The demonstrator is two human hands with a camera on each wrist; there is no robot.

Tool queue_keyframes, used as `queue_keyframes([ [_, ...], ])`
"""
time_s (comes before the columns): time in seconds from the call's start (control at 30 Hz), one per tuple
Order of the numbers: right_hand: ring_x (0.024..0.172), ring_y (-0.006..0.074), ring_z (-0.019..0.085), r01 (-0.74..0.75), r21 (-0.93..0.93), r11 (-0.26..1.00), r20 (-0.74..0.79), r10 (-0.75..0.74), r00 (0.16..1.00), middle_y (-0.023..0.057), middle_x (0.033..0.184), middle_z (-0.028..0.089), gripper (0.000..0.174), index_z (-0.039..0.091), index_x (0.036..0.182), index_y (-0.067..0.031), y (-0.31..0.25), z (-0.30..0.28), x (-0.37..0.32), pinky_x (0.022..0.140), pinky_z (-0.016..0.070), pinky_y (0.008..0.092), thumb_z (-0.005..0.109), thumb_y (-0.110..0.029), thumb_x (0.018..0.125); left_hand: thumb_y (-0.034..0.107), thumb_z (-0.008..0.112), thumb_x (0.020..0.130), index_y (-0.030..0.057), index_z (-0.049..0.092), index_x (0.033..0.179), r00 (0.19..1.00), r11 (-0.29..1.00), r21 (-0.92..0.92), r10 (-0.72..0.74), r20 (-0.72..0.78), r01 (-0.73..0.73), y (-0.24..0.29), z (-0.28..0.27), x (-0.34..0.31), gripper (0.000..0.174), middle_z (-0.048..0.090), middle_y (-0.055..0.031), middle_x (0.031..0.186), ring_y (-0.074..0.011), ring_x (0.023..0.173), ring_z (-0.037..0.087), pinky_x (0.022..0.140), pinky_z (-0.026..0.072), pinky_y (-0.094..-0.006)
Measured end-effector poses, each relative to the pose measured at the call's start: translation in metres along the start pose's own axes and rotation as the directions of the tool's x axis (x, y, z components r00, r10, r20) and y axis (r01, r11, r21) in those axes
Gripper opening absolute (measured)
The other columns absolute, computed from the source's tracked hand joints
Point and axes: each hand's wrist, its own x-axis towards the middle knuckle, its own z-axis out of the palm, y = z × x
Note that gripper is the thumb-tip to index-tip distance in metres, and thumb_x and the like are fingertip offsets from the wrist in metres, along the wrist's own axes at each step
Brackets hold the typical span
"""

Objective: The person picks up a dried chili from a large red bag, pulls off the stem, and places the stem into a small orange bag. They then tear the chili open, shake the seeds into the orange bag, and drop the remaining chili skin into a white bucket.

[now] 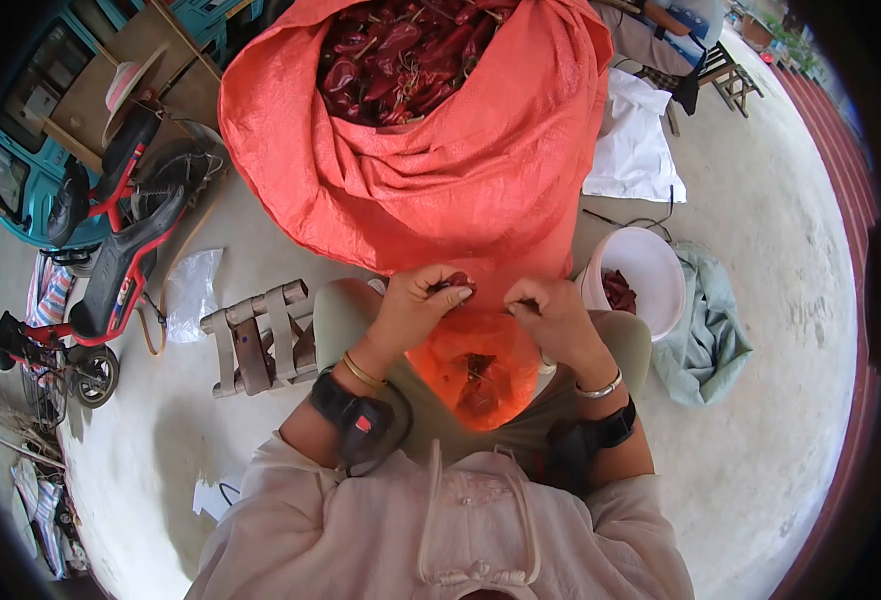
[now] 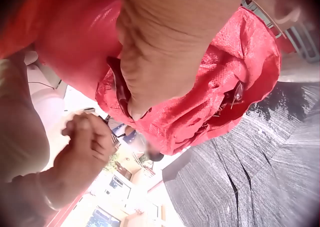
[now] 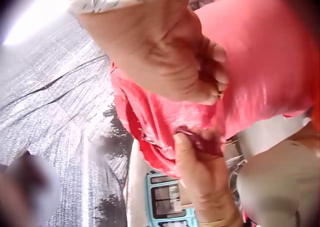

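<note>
My left hand point(image 1: 411, 312) pinches a dark red dried chili pepper point(image 3: 202, 141) between thumb and fingers, in front of the big red woven sack point(image 1: 441, 205). Across a short gap, my right hand point(image 1: 559, 320) has its fingers curled and the thumb against them. A small stem-like bit point(image 3: 220, 94) shows at its fingertips in the right wrist view. Below both hands an orange plastic bag point(image 1: 431, 358) hangs between the knees, with dark scraps inside. The sack's mouth is full of dried red chilies point(image 1: 401, 60).
At right stands a white bucket point(image 1: 666, 270) with some red peppers in it, beside a grey-green cloth sack point(image 1: 706, 350). A small wooden stool point(image 1: 261, 338) is at left, near a clear plastic bag point(image 1: 193, 290) and a red-black scooter point(image 1: 116, 270). Another person point(image 1: 651, 35) sits beyond the sack.
</note>
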Motion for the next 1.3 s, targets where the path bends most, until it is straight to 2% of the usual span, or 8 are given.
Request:
queue_keyframes([
  [0.13, 0.058, 0.0214, 0.054, 0.088, -0.091, 0.992, 0.506, -0.030, 0.862, 0.0108, 0.069, 0.058, 0.012, 0.059, 0.078, -0.0026, 0.026, 0.024, -0.023, 0.056, 0.0423, 0.0242, 0.061, -0.005, 0.066, 0.001, 0.056, 0.081, 0.0006, 0.058, 0.098, 0.995, 0.981, -0.172, 0.095, 0.001, -0.093, -0.002, 0.003, -0.001, 0.016, 0.058, 0.0030, 0.083, -0.0028, 0.072, 0.050, 0.065, 0.0431, -0.0175],
  [0.23, 0.059, 0.0160, 0.055, 0.287, -0.244, 0.926, 0.257, -0.224, 0.940, 0.0097, 0.072, 0.058, 0.020, 0.059, 0.088, -0.0017, 0.022, 0.027, -0.026, 0.057, 0.0429, 0.0234, 0.063, -0.007, 0.069, -0.002, 0.054, 0.081, 0.0012, 0.055, 0.109, 0.993, 0.982, -0.153, 0.114, 0.037, -0.107, -0.004, 0.002, -0.003, 0.028, 0.059, 0.0013, 0.089, -0.0045, 0.080, 0.053, 0.071, 0.0436, -0.0190],
  [0.43, 0.073, 0.0105, 0.057, -0.170, 0.705, 0.688, 0.157, 0.083, 0.984, 0.0029, 0.081, 0.059, 0.021, 0.057, 0.096, 0.0007, 0.005, 0.024, -0.014, 0.065, 0.0454, 0.0225, 0.061, -0.010, 0.079, -0.004, 0.058, 0.076, 0.0057, 0.040, 0.127, 0.981, 0.990, 0.081, 0.104, 0.162, -0.118, 0.001, 0.008, -0.007, 0.054, 0.063, -0.0030, 0.086, -0.0059, 0.079, 0.056, 0.073, 0.0447, -0.0215],
  [0.7, 0.060, 0.0062, 0.052, -0.276, 0.734, 0.621, 0.102, 0.301, 0.948, 0.0008, 0.072, 0.057, 0.016, 0.057, 0.092, -0.0007, 0.018, 0.017, -0.021, 0.053, 0.0417, 0.0184, 0.059, -0.013, 0.081, -0.001, 0.064, 0.072, 0.0042, 0.043, 0.124, 0.971, 0.932, 0.275, 0.214, 0.102, -0.234, 0.004, 0.022, -0.003, 0.057, 0.063, -0.0067, 0.084, -0.0080, 0.071, 0.058, 0.067, 0.0465, -0.0221],
  [0.87, 0.058, 0.0105, 0.055, 0.126, 0.966, 0.225, -0.231, 0.539, 0.810, 0.0037, 0.070, 0.060, 0.021, 0.055, 0.087, -0.0060, 0.064, -0.025, -0.025, 0.048, 0.0404, 0.0205, 0.053, -0.027, 0.086, -0.002, 0.062, 0.075, 0.0022, 0.050, 0.116, 0.956, 0.922, 0.268, 0.294, -0.010, -0.280, 0.012, 0.009, 0.002, 0.044, 0.061, -0.0037, 0.083, -0.0070, 0.071, 0.056, 0.064, 0.0455, -0.0197],
  [1.0, 0.060, 0.0122, 0.053, 0.281, 0.960, -0.003, -0.122, 0.895, 0.428, 0.0026, 0.075, 0.059, 0.028, 0.053, 0.096, -0.0055, 0.086, -0.040, -0.022, 0.050, 0.0414, 0.0235, 0.052, -0.031, 0.086, 0.000, 0.062, 0.076, -0.0001, 0.054, 0.109, 0.919, 0.899, 0.277, 0.379, -0.112, -0.338, 0.026, -0.003, 0.005, 0.033, 0.062, -0.0050, 0.080, -0.0075, 0.071, 0.055, 0.066, 0.0453, -0.0209],
  [1.13, 0.058, 0.0111, 0.052, 0.054, 0.997, 0.055, -0.077, 0.706, 0.704, 0.0027, 0.074, 0.057, 0.024, 0.053, 0.100, -0.0055, 0.094, -0.027, -0.025, 0.049, 0.0402, 0.0216, 0.053, -0.025, 0.086, 0.001, 0.062, 0.077, -0.0011, 0.058, 0.101, 0.818, 0.827, 0.393, 0.516, -0.253, -0.401, 0.042, -0.016, 0.015, 0.025, 0.063, -0.0074, 0.079, -0.0089, 0.070, 0.056, 0.067, 0.0454, -0.0215],
  [1.3, 0.053, 0.0092, 0.052, -0.059, 0.984, 0.171, -0.073, 0.675, 0.734, 0.0012, 0.066, 0.056, 0.014, 0.056, 0.095, -0.0072, 0.071, -0.010, -0.018, 0.045, 0.0397, 0.0211, 0.054, -0.017, 0.085, 0.002, 0.062, 0.077, -0.0011, 0.061, 0.091, 0.632, 0.661, 0.614, 0.707, -0.317, -0.432, 0.086, -0.057, 0.048, 0.015, 0.062, -0.0091, 0.083, -0.0120, 0.072, 0.058, 0.063, 0.0454, -0.0221],
])
